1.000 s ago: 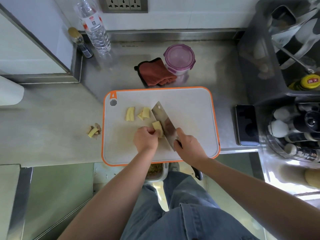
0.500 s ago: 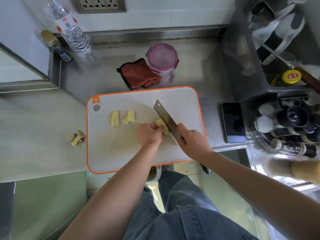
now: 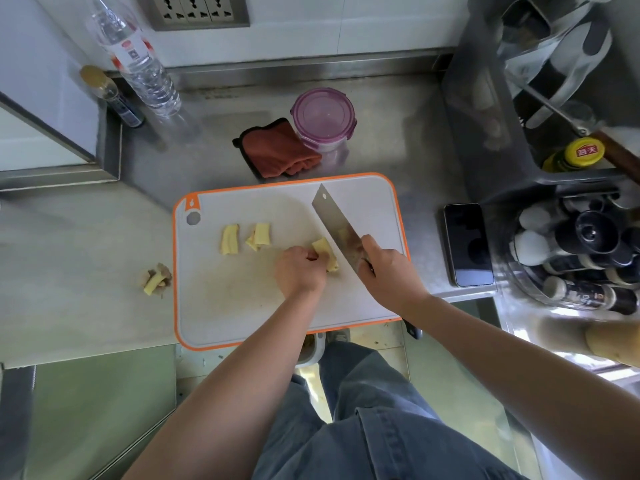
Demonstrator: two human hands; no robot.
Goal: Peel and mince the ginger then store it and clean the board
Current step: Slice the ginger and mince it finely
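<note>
Evidently slicing, not yet mincing. Pins a peeled ginger piece [image 3: 323, 252] to the cutting board [image 3: 242, 306] with the left hand [image 3: 299, 271], fingers curled round its near end, probably to stop it rolling and to tuck fingertips out of the edge's way. Grips the cleaver [image 3: 337, 226] in the right hand [image 3: 388, 275], fingers wrapped round the handle and thumb up by the blade's heel, likely for steadier control. Angles the blade away across the board, hard by the ginger; cannot tell whether touching. Lines up two more peeled pieces [image 3: 230, 240] well to the left on the board, seemingly queued for cutting. Parks peel scraps [image 3: 156, 278] off the board on the counter [image 3: 86, 254], apart from the clean flesh. Sets the lidded tub [image 3: 323, 117] and folded red cloth [image 3: 277, 150] just behind the board, presumably ready for storing and wiping.
</note>
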